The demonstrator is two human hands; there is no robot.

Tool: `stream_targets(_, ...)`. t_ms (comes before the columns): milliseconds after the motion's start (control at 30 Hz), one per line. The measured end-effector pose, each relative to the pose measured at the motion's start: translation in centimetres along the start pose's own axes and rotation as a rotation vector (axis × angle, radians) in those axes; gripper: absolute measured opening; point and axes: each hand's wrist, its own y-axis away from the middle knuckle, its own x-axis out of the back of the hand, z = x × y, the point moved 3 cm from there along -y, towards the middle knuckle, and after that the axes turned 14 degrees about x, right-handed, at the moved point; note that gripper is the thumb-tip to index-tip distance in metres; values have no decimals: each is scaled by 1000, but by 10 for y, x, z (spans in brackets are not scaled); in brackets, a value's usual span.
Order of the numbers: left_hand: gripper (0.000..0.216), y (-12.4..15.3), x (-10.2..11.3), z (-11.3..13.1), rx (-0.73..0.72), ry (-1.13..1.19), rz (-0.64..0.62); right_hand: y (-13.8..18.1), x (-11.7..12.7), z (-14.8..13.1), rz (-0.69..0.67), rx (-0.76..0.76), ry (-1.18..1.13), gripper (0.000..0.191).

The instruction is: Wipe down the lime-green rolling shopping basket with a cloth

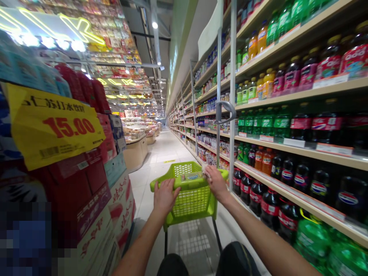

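Note:
A lime-green shopping cart [186,203] with a slotted plastic basket stands right in front of my knees. My left hand [166,194] is curled over the left part of its handle, thumb toward the middle. At the handle's right end, my right hand [216,183] is closed around a crumpled white tissue [206,173] pressed against the cart. The tips of the right fingers are partly hidden. Between the hands, a small label [189,176] is set into the handle. No goods show inside the visible part of the basket.
Shelves of bottled drinks [296,188] line the right side, with a metal ladder [219,115] against them. Stacked cartons [94,203] with a yellow price sign [57,126] crowd the left. A tiled aisle [163,147] runs ahead past bulk-food counters [133,153].

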Motion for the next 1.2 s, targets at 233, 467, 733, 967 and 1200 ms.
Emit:
stream_targets(233, 32, 5, -3, 15, 18, 14, 45, -2, -10, -26, 8, 15, -122, 40)
stream_targets(467, 32, 5, -1, 20, 28, 15, 28, 0, 4, 8, 5, -50, -48, 36)
stream_targets(733, 33, 2, -1, 22, 48, -5, 25, 2, -4, -22, -17, 43, -155, 41)
stream_targets(967, 33, 8, 3, 24, 30, -16, 32, 7, 5, 8, 50, -58, -29, 42)
stream_targets(1200, 32, 9, 0, 43, 30, -38, 31, 3, -5, -21, 20, -7, -164, 47)
